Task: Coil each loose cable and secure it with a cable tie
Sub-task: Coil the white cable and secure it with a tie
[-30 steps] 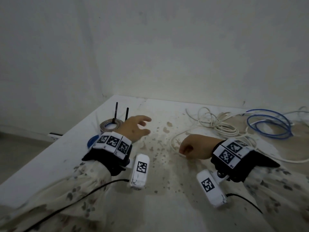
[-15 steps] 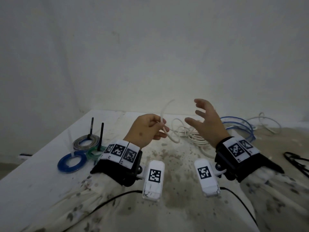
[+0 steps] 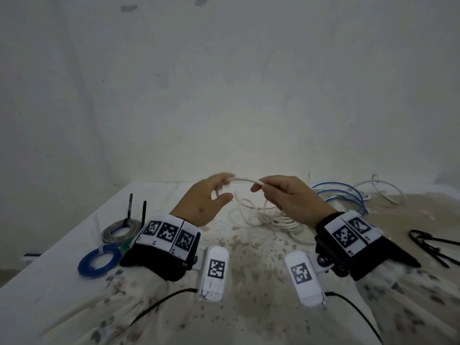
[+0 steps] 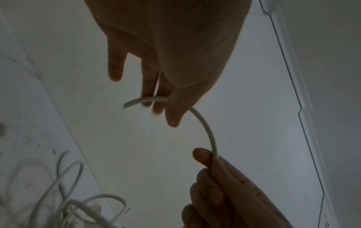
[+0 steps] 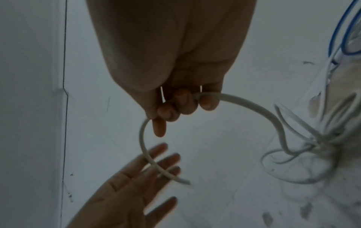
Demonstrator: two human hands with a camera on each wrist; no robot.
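Between the two raised hands arches a thin, round white cable, its free end poking just past the left hand. That hand's fingers lie nearly straight, the cable resting across them; the right hand has its fingers curled round the cable. Below and just beyond the hands, the rest of it lies in a loose tangle of pale loops on the stained white surface. Farther right of the right hand sits a loosely looped blue cable.
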